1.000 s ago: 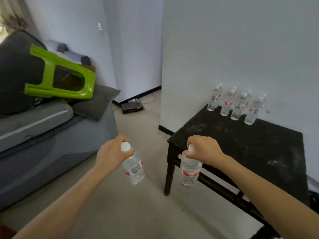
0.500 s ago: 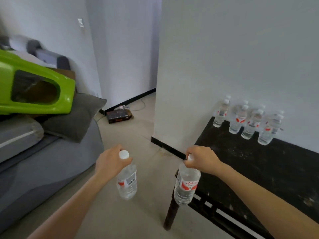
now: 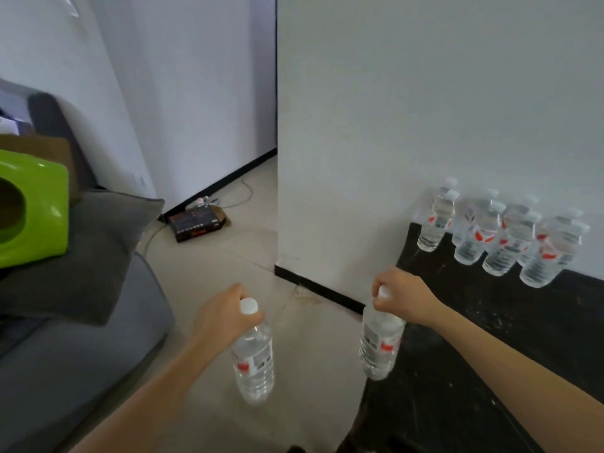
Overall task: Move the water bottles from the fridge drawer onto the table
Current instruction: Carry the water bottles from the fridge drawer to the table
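My left hand (image 3: 222, 317) grips the neck of a clear water bottle (image 3: 254, 361) with a white cap, which hangs over the floor left of the table. My right hand (image 3: 400, 295) grips another water bottle (image 3: 379, 343) by its cap end; it hangs at the left edge of the black table (image 3: 490, 338). Several matching bottles (image 3: 496, 233) with red-marked labels stand in rows at the table's far side against the white wall. The fridge drawer is not in view.
A grey sofa (image 3: 75, 354) with a dark cushion (image 3: 81, 256) and a green plastic stool (image 3: 29, 204) lies to the left. A black box (image 3: 196, 220) with cables sits on the beige floor by the wall corner.
The view has closed in on the table and swung right. Both hands, still holding their bottles, have come nearer the table, and the right bottle now hangs at its left edge.
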The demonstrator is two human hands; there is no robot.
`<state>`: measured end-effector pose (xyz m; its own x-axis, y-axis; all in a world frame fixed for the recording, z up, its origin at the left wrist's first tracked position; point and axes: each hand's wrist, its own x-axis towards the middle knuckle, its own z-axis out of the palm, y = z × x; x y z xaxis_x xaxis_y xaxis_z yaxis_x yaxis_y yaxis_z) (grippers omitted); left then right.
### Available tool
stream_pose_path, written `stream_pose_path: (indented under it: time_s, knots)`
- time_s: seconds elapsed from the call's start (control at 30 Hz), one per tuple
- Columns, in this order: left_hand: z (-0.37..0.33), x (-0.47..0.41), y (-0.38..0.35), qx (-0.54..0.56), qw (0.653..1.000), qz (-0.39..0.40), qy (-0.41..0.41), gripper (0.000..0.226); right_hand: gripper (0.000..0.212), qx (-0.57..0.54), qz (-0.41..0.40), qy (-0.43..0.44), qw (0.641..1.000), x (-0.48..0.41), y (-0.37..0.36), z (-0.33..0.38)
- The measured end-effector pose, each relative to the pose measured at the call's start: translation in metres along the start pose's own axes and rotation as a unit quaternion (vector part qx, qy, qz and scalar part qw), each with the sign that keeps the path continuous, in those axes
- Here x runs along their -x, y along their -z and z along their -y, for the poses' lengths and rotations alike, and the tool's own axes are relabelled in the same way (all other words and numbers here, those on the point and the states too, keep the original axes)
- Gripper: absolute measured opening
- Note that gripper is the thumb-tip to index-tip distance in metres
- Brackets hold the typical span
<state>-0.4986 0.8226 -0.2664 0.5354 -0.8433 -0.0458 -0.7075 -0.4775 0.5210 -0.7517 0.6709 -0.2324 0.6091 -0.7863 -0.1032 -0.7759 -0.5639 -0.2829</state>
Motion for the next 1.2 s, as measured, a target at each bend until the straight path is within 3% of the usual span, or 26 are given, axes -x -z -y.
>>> stream_pose_path:
  time_s: [0.13, 0.43, 0.6, 0.73, 0.97, 1.2]
  knots:
    - [0.002, -0.066, -0.008, -0.014, 1.0, 0.026, -0.003, 0.03, 0.009, 0.011, 0.014, 0.015, 1.0, -0.078, -0.003, -0.015]
    - [-0.026, -0.201, -0.004, -0.013, 0.998, -0.014, -0.054, 0.028, 0.016, -0.043, -0.011, -0.009, 0.999, -0.182, 0.004, -0.036]
    - [-0.049, -0.27, -0.026, 0.023, 0.996, 0.037, -0.072, 0.035, 0.011, -0.063, -0.021, -0.05, 0.997, -0.207, 0.013, -0.059]
    - [-0.087, -0.325, -0.055, -0.005, 0.982, 0.101, -0.157, 0.03, 0.014, -0.06, -0.034, -0.115, 0.991, -0.211, 0.027, -0.083]
    - [-0.175, -0.384, -0.101, 0.005, 0.915, 0.198, -0.351, 0.038, 0.021, -0.078, -0.129, -0.35, 0.925, -0.174, 0.063, -0.115]
    - [-0.252, -0.387, -0.134, 0.055, 0.878, 0.237, -0.413, 0.03, 0.026, -0.11, -0.172, -0.469, 0.859, -0.134, 0.061, -0.134]
